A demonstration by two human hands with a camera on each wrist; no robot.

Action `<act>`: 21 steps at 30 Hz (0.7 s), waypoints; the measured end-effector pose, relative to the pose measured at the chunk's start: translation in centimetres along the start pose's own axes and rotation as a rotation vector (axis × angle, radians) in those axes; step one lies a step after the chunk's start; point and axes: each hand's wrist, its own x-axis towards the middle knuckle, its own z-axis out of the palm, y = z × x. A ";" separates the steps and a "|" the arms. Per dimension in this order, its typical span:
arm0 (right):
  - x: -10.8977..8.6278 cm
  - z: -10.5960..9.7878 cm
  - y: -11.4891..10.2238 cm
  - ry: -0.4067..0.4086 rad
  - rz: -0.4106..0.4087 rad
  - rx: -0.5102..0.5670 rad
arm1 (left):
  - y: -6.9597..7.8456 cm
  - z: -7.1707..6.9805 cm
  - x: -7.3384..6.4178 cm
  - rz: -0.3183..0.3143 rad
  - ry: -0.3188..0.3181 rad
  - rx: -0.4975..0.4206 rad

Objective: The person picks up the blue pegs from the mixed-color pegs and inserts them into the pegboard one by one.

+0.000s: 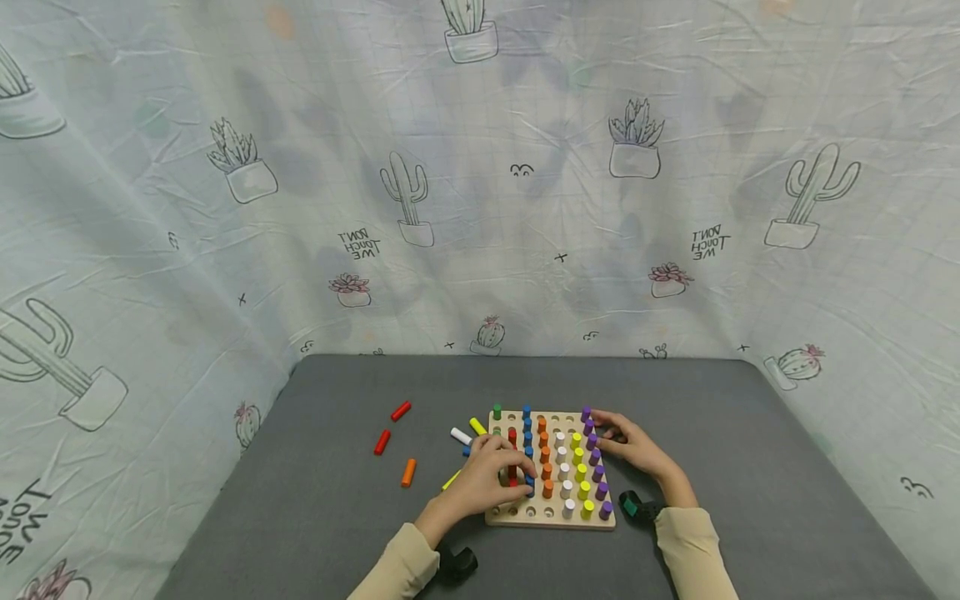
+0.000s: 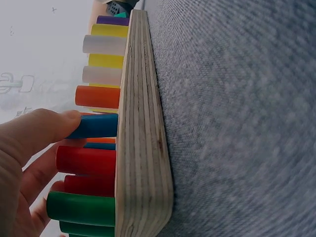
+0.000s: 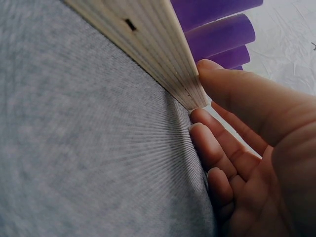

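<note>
A wooden pegboard [image 1: 551, 523] lies on the table, with rows of green, red, blue, orange, white, yellow and purple pegs standing in its holes. My left hand [image 1: 480, 479] reaches over its left part. Between thumb and fingers it pinches a blue peg [image 2: 97, 126], upright at the near end of the blue row, its lower end at the board's surface. Red pegs [image 2: 89, 160] and green pegs [image 2: 81, 208] stand beside those fingers. At the board's far right corner, my right hand [image 1: 637, 450] holds the edge, its thumb close beside the purple pegs [image 3: 219, 37].
Loose on the grey table [image 1: 315, 517], left of the board, lie two red pegs, an orange peg [image 1: 408, 472], a white peg [image 1: 461, 436] and yellow pegs, with a blue one partly hidden by the left hand. A cactus-print curtain [image 1: 525, 250] hangs behind.
</note>
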 end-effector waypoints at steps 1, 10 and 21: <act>0.0 0.0 0.0 0.000 0.005 -0.002 | 0.0 0.0 0.0 0.002 0.000 0.002; 0.1 0.0 0.2 -0.002 0.010 -0.004 | 0.1 0.0 0.0 0.007 -0.004 -0.003; 0.1 0.1 0.1 0.007 0.018 -0.031 | 0.0 0.0 0.0 0.022 0.001 -0.035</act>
